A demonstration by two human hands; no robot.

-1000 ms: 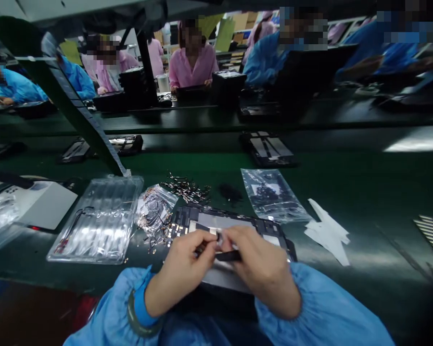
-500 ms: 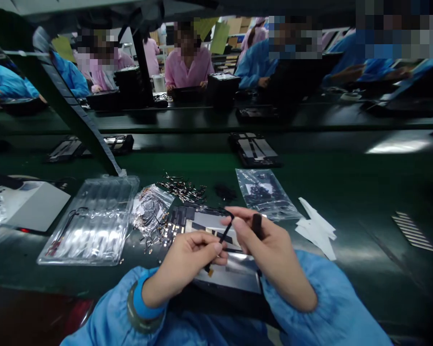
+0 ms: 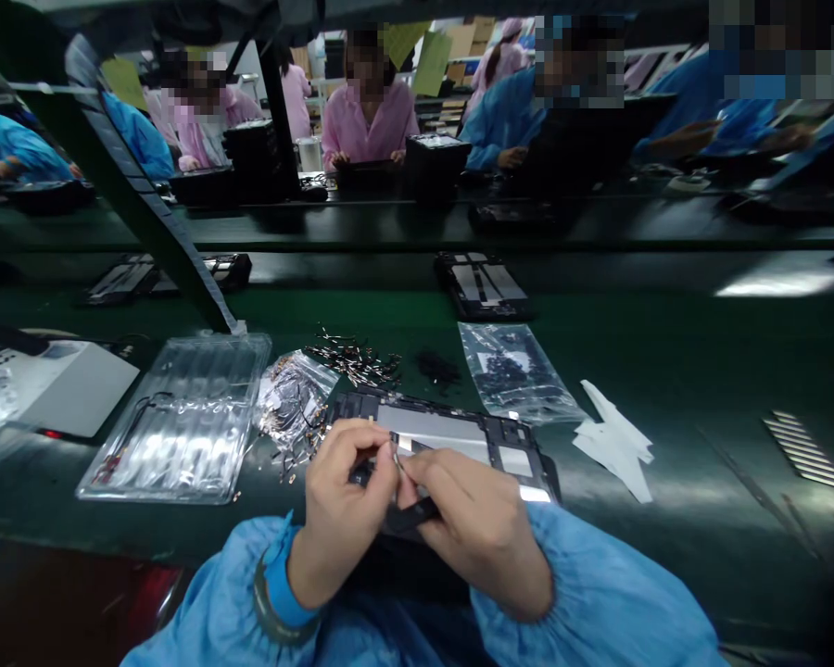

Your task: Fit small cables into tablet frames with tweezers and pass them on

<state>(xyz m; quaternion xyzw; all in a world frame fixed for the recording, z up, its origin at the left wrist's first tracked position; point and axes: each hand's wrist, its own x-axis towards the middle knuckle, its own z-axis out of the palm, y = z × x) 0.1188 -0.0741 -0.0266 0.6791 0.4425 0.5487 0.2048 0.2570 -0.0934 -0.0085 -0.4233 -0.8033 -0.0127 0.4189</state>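
My left hand (image 3: 349, 491) and my right hand (image 3: 476, 519) meet above the near edge of an opened device (image 3: 451, 426) with grey panels in a black frame. Both hands are closed, fingertips pinched together around a small dark strip (image 3: 421, 512). Part of the strip shows below the right fingers; the rest is hidden by the fingers. Just behind the device lie a pile of short dark cables (image 3: 361, 359) and a small heap of black pieces (image 3: 437, 368). Left of it is a plastic bag of small cables (image 3: 296, 398).
A clear plastic tray (image 3: 173, 463) and a white box (image 3: 87, 384) are on the left. Right of the device lie a clear bag (image 3: 518, 371), white paper strips (image 3: 615, 445) and a striped strip (image 3: 806, 449). Another device (image 3: 483, 284) lies farther back. Several people sit opposite.
My hands have moved closer together, and my right hand has shifted left and down, turning palm down. More of the device's right side now shows. The strip is less visible between the fingers.
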